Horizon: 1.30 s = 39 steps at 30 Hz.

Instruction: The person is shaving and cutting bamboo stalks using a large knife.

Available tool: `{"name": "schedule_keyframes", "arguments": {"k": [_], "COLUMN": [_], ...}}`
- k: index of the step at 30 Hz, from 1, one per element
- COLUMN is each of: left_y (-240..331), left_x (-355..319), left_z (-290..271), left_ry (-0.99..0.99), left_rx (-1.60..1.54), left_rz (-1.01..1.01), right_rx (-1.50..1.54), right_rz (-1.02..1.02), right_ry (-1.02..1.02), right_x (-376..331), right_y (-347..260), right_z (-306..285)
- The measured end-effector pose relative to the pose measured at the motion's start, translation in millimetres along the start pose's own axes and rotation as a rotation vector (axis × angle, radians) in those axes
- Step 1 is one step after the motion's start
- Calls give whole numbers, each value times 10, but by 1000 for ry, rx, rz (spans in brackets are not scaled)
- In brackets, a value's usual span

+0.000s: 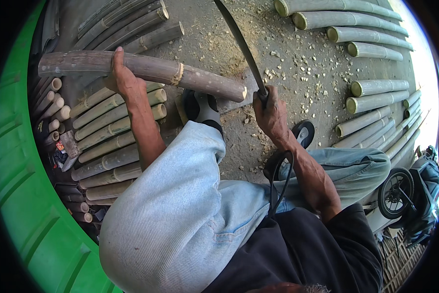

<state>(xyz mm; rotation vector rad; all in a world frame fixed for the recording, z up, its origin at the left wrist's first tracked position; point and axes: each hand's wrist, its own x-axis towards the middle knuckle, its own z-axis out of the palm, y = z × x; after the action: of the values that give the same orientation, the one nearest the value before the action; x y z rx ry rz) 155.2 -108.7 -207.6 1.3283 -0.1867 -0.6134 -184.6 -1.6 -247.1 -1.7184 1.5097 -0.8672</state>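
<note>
Here, left grip (125, 78) holding bamboo pole (157, 69), right grip (271, 115) holding machete (251, 58), wide chip-strewn floor (302, 80) along its edge

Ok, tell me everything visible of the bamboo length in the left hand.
The bamboo length is a thick, brownish-grey pole with pale blotches, a rough, paler node ring right of its middle and a pale cut edge at its right end. No split shows; its gentle curve may come from the lens. It slants across the upper left, right end lower. The left hand grips it, thumb across the visible side. Whether the right end rests on anything is unclear.
</note>
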Motion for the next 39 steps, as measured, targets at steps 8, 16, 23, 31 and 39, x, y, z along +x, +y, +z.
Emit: {"name": "schedule_keyframes", "arguments": {"k": [8,16,23,31,39], "left_y": [-92,-205,22,15,34], "left_x": [21,153,26,-69,72], "left_z": [43,-41,-76,-35,-236], "left_ry": [-92,-106,-207,-289,-511], "left_rx": [34,42,-103,-129,-218], "left_rz": [136,117,8,47,74], "right_rx": [-277,-234,-184,-308,9], "right_rz": [195,122,194,228,38], "right_ry": [-312,-210,-223,-280,9], "right_x": [-248,-247,-181,-374,63], "right_y": [623,740,381,1024,-28], "right_z": [151,225,100,339,42]}}
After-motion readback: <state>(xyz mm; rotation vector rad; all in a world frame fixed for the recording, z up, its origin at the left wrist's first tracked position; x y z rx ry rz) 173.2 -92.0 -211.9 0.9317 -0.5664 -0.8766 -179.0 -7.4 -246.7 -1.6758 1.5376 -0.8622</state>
